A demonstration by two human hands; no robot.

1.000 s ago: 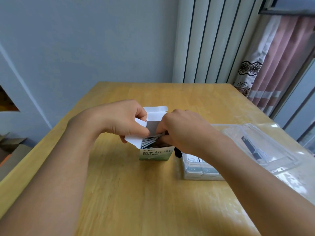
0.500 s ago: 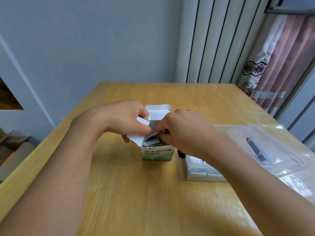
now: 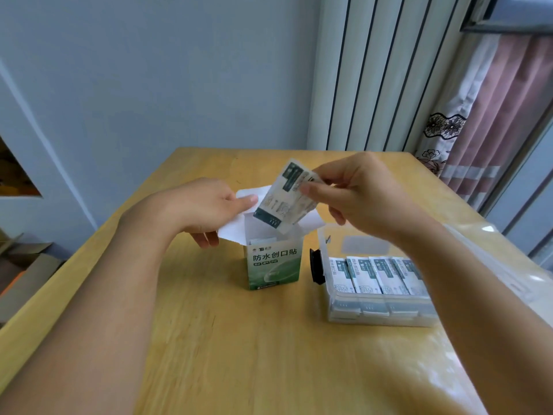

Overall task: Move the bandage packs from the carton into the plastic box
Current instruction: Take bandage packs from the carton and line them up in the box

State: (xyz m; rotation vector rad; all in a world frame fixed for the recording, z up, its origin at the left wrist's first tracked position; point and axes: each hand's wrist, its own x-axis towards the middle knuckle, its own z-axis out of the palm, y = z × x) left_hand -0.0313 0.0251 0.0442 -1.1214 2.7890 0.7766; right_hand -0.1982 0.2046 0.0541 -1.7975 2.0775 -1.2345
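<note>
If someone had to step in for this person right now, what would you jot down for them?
Right hand: pinches a few bandage packs above the open carton.
Left hand: holds the carton's white flap open.
Carton stands upright on the table; at least one more pack shows inside.
Plastic box sits right of the carton, lid open, a row of packs already in it.
Left: place the held packs in the box, then empty the carton.

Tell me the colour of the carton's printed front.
The carton front is green fading to white at the top, with white lettering; the head view shows it.
</note>
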